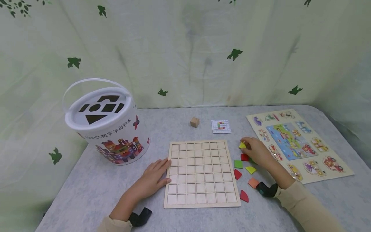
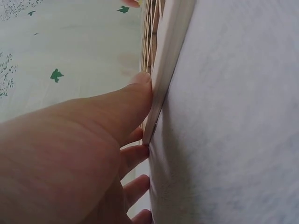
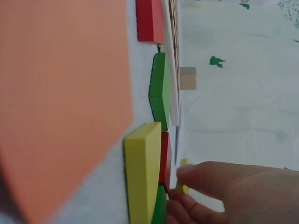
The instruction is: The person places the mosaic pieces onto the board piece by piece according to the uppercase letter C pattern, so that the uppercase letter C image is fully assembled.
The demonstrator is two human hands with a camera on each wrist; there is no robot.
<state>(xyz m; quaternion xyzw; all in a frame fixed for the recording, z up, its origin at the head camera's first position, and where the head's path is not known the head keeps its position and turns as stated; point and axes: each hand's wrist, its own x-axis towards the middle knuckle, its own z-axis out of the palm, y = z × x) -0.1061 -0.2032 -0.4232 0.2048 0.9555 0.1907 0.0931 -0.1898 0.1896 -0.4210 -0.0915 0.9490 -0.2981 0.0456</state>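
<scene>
My left hand (image 1: 152, 177) rests on the table, thumb and fingertips touching the left edge of a wooden grid board (image 1: 173, 143); its fingers are spread in the left wrist view. Beyond the board's right edge, my right hand (image 1: 256, 151) pinches a small yellow block (image 1: 242, 145) between thumb and fingers. Below that hand lie a red square block (image 1: 244, 157) and a green block (image 1: 252, 160), partly covered by it. Nearby are a green square block (image 1: 238, 164), a yellow block (image 3: 142, 172), two red blocks (image 1: 237, 174) and an orange square block (image 1: 253, 182).
A small pattern card (image 1: 221, 126) and a wooden cube (image 1: 195, 122) lie behind the board. At the left stands a white lidded bucket (image 1: 116, 135) with its handle up. To the right is a picture puzzle board (image 1: 313, 174). A curtain (image 1: 179, 64) hangs behind the table.
</scene>
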